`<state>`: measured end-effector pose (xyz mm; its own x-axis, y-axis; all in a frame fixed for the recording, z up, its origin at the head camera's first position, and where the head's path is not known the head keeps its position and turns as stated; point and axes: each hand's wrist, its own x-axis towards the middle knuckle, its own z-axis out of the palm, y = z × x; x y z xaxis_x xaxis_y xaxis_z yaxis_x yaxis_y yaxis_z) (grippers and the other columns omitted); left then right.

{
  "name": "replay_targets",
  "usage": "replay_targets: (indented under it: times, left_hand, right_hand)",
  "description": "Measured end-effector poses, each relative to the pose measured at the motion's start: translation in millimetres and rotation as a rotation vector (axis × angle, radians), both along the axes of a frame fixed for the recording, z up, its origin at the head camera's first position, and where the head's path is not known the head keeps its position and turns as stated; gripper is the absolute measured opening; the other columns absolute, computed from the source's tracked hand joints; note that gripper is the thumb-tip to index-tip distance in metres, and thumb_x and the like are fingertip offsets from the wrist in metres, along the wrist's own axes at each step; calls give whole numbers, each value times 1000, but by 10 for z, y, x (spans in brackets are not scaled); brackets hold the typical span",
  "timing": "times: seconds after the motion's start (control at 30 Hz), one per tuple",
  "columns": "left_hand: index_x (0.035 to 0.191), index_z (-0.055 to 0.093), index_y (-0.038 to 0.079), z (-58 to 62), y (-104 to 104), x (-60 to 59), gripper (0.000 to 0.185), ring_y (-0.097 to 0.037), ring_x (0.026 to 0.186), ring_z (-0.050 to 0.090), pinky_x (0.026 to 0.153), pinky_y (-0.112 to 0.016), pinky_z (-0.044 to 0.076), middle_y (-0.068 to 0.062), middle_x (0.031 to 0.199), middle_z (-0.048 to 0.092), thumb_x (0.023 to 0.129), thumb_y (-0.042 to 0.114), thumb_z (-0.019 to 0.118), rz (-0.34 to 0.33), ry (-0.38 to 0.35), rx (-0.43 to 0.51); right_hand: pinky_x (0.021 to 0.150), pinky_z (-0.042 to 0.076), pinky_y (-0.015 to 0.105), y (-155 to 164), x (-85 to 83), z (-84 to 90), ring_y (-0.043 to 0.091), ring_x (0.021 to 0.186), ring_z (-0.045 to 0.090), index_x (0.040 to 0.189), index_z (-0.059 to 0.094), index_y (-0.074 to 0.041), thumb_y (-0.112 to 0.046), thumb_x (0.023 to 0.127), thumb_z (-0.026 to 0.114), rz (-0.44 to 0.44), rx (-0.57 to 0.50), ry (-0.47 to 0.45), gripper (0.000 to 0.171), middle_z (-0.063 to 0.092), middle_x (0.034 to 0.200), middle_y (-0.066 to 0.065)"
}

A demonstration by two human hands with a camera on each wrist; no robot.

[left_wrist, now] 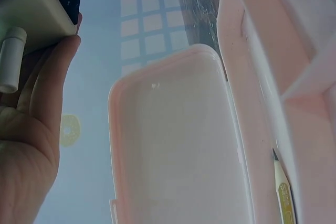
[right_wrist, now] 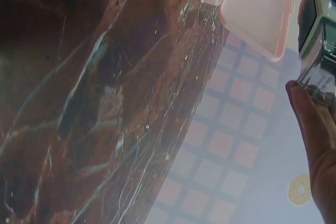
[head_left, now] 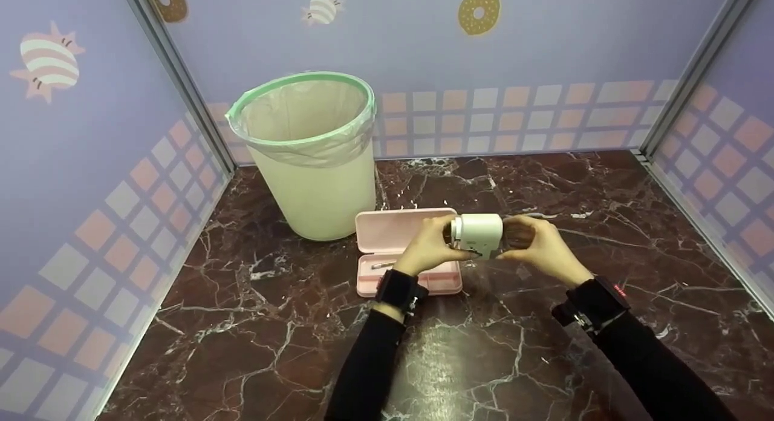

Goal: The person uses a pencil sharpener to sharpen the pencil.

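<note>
Above the pencil case, both hands hold a white crank pencil sharpener (head_left: 482, 232) lying on its side. My left hand (head_left: 430, 245) grips its left end; the left wrist view shows the white crank knob (left_wrist: 12, 59) by the palm. On the other end, my right hand (head_left: 541, 245) pinches the see-through shavings drawer (right_wrist: 321, 81), which has dark bits inside. Below lies the open pink pencil case (head_left: 399, 227), partly hidden by the left hand. A sharpened pencil (left_wrist: 284, 195) rests in its long compartment.
A tall pale bin (head_left: 314, 197) with a green rim and a plastic liner stands behind and left of the pencil case. Patterned walls (head_left: 544, 52) enclose the dark marbled table (head_left: 260, 348) at the back and both sides.
</note>
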<state>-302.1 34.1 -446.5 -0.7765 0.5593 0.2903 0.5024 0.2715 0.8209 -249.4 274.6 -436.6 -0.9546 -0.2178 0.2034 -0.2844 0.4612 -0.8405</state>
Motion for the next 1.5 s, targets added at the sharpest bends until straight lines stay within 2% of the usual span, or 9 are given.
replay_targets:
  times: [0.13, 0.4, 0.6, 0.73, 0.9, 1.07, 1.17, 1.3, 1.5]
  left_hand:
    - [112, 66, 5, 2, 9, 1, 54, -12, 86, 67, 79, -20, 55, -7, 100, 73, 64, 12, 90, 18, 10, -2]
    - [120, 66, 6, -10, 42, 26, 61, -11, 87, 67, 82, -20, 54, -7, 102, 74, 65, 14, 90, 13, 4, -3]
    - [119, 66, 6, -36, 54, 23, 59, -11, 88, 67, 83, -20, 54, -7, 102, 74, 65, 12, 90, 12, 2, -3]
    - [119, 66, 7, -37, 65, 35, 58, -11, 89, 67, 85, -20, 53, -7, 103, 73, 66, 13, 89, 11, 20, -19]
    - [118, 66, 7, -38, 98, 65, 57, -11, 89, 66, 84, -19, 52, -7, 104, 73, 67, 15, 89, 17, 30, -61]
    - [121, 65, 7, -51, 140, 91, 60, -12, 91, 67, 85, -19, 52, -7, 107, 73, 68, 19, 89, 20, 18, -92]
    - [128, 62, 9, -56, 138, 97, 66, -14, 99, 67, 92, -23, 52, -6, 114, 71, 69, 25, 89, 17, 12, -122]
    - [139, 54, 13, -66, 59, 100, 75, -22, 121, 62, 106, -34, 47, -7, 134, 63, 73, 32, 86, 15, 24, -160]
    - [150, 42, 15, -82, -263, 115, 84, -25, 146, 36, 120, -44, 28, -4, 157, 40, 79, 40, 79, 106, 214, -265]
  right_hand:
    - [91, 55, 25, -32, -30, -22, 39, 113, 65, 136, 51, 6, 1, 70, 84, -2, -28, -4, 74, 62, 129, 26]
    - [94, 55, 30, -122, -37, -34, 40, 116, 64, 147, 42, -1, 0, 72, 83, 14, -16, -32, 86, 59, 133, 28]
    - [99, 52, 34, -143, -25, -3, 37, 120, 61, 142, 46, -1, -1, 71, 84, 35, 6, -16, 81, 56, 137, 22]
    - [101, 51, 34, -150, -1, 71, 32, 121, 60, 138, 51, -3, -4, 69, 86, 38, 18, 71, 77, 58, 135, 17]
    - [95, 54, 34, -154, 20, 126, 29, 110, 64, 129, 59, -2, -6, 70, 86, 19, 103, 186, 65, 64, 125, 16]
    - [90, 57, 34, -127, 24, 128, 31, 103, 66, 121, 64, 0, -6, 71, 85, 24, 148, 203, 55, 67, 116, 17]
    - [90, 57, 37, -98, 27, 119, 32, 104, 67, 121, 64, 0, -7, 72, 85, 26, 155, 210, 54, 67, 117, 18]
    - [90, 57, 41, -14, 46, 65, 33, 104, 67, 124, 62, 1, -6, 73, 84, 10, 176, 188, 57, 67, 120, 19]
    - [88, 57, 39, 174, 52, -79, 33, 106, 68, 125, 60, 0, -5, 75, 82, -27, 184, 107, 54, 66, 121, 20]
